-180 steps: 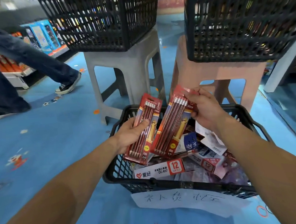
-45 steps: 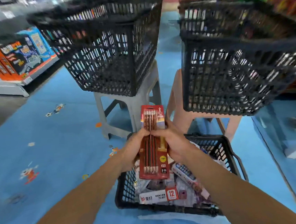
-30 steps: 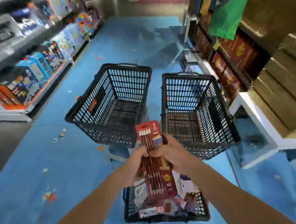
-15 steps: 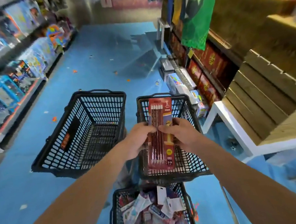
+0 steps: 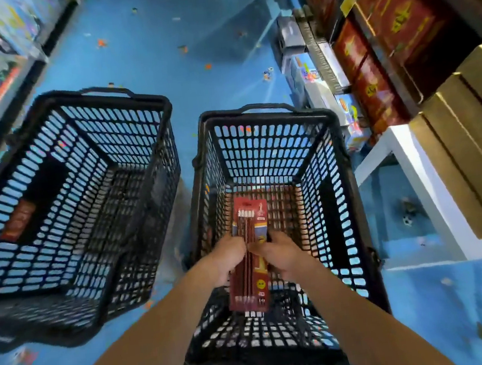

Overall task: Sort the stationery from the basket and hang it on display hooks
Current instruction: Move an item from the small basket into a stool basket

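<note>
Our left hand [image 5: 231, 256] and right hand [image 5: 282, 255] both grip the pencil pack [image 5: 250, 258] by its long edges. We hold it inside the right basket [image 5: 259, 113], clear of its walls; the left basket [image 5: 84, 97] stands just beside.

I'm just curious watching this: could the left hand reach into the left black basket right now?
Probably yes: the left basket stands open-topped beside the left hand, nothing between, though that hand grips the pencil pack.

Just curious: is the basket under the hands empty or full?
Empty: basket shows bare mesh; left hand and right hand hold the pencil pack.
</note>
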Tool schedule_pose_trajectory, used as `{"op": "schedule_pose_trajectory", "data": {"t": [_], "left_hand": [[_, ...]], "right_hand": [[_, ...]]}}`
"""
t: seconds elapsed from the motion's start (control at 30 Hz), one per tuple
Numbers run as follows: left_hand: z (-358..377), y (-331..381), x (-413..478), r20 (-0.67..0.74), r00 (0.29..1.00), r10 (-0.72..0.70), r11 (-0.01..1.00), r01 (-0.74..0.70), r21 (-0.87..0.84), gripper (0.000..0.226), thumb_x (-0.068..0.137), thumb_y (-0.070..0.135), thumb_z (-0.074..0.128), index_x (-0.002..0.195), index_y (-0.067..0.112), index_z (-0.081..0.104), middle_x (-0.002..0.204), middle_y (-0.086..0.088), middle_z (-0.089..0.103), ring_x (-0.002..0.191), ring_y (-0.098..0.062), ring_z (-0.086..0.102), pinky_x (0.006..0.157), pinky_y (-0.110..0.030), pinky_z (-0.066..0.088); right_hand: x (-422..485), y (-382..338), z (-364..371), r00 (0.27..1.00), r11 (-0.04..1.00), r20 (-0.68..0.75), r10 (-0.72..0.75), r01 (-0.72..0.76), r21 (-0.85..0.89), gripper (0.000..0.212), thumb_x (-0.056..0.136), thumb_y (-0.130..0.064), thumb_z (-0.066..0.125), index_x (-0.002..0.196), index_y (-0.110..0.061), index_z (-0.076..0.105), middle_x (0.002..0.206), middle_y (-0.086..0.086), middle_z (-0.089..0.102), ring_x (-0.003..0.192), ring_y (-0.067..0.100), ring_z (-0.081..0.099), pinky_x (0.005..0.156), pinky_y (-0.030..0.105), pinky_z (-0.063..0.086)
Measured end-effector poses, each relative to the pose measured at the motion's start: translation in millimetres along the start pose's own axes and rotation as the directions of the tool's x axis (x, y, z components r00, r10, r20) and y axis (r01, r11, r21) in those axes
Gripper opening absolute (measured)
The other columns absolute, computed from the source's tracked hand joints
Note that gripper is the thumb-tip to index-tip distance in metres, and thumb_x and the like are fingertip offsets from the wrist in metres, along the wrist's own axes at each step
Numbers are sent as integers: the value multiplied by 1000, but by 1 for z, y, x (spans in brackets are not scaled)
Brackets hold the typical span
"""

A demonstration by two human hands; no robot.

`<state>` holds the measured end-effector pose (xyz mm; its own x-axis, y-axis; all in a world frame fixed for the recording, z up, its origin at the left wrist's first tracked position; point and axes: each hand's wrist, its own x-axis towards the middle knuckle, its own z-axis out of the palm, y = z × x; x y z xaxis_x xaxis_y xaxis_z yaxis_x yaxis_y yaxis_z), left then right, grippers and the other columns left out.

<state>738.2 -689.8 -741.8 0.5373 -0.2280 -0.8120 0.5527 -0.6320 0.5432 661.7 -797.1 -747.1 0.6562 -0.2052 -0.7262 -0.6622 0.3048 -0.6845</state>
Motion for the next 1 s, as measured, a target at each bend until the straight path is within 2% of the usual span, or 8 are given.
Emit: {"op": "schedule_pose_trajectory", "data": {"t": [0.1, 0.2, 0.47, 0.53, 0.6, 0.73, 0.87, 1.0], "left_hand": [[14, -20, 32, -11, 998, -67, 996, 68, 53, 42, 95, 21, 44, 135, 17, 55, 124, -13, 68, 105, -30, 67, 81, -36, 60], [22, -26, 44, -81, 994, -79, 994, 85, 70, 46, 99, 16, 44, 145, 13, 47, 136, -15, 59, 119, -33, 60, 98, -38, 53], [27, -48, 63, -92, 991, -95, 978, 111, 178, 44, 97, 9, 51, 141, 13, 55, 135, -15, 61, 123, -34, 59, 89, -30, 47], [26, -46, 63, -101, 990, -99, 975, 117, 191, 44, 95, 10, 55, 139, 12, 57, 131, -16, 63, 120, -35, 60, 95, -34, 52], [26, -45, 63, -79, 992, -95, 975, 109, 193, 37, 94, 14, 60, 130, 15, 62, 122, -14, 67, 113, -33, 64, 95, -39, 55], [27, -61, 78, -93, 993, -67, 971, 86, 223, 34, 80, 25, 66, 114, 22, 67, 110, -8, 72, 100, -29, 68, 95, -46, 58], [24, -37, 38, -106, 994, 1, 974, 23, 226, 30, 90, 19, 67, 119, 20, 63, 112, -7, 69, 107, -29, 66, 100, -44, 55], [18, -21, -1, -120, 987, 112, 965, -79, 252, 29, 92, 24, 69, 121, 21, 61, 113, -4, 68, 108, -28, 64, 99, -38, 52]], "right_hand": [[30, 24, 1, 996, 996, -6, 93, -93, -9, 22, 93, -1, 66, 107, -16, 73, 101, 11, 77, 93, 29, 75, 80, 42, 61], [49, 38, 4, 985, 984, -10, 173, -173, -32, 21, 93, -6, 65, 109, -18, 72, 105, 11, 77, 95, 29, 73, 80, 43, 60], [68, 60, 6, 981, 974, -53, 187, -192, -122, 16, 85, -3, 69, 88, -17, 77, 89, 4, 77, 81, 20, 72, 66, 29, 58], [70, 60, 10, 982, 970, -97, 163, -177, -168, 12, 78, -13, 74, 88, -16, 78, 91, 4, 77, 86, 22, 72, 75, 40, 62], [73, 59, 12, 977, 954, -140, 162, -191, -232, 23, 69, -26, 74, 89, -16, 77, 95, 4, 77, 90, 24, 72, 86, 47, 61], [67, 53, 6, 968, 892, -228, 102, -191, -410, 37, 71, -37, 78, 103, -17, 73, 95, 0, 72, 88, 18, 68, 72, 29, 56], [58, 50, -4, 978, 896, -209, 22, -112, -430, 54, 59, -44, 78, 108, -24, 68, 99, -7, 74, 91, 14, 70, 86, 36, 60], [23, 28, -9, 969, 881, -206, -135, 22, -473, 33, 78, -32, 78, 108, -28, 67, 101, -14, 72, 97, 11, 68, 80, 25, 54]]}}
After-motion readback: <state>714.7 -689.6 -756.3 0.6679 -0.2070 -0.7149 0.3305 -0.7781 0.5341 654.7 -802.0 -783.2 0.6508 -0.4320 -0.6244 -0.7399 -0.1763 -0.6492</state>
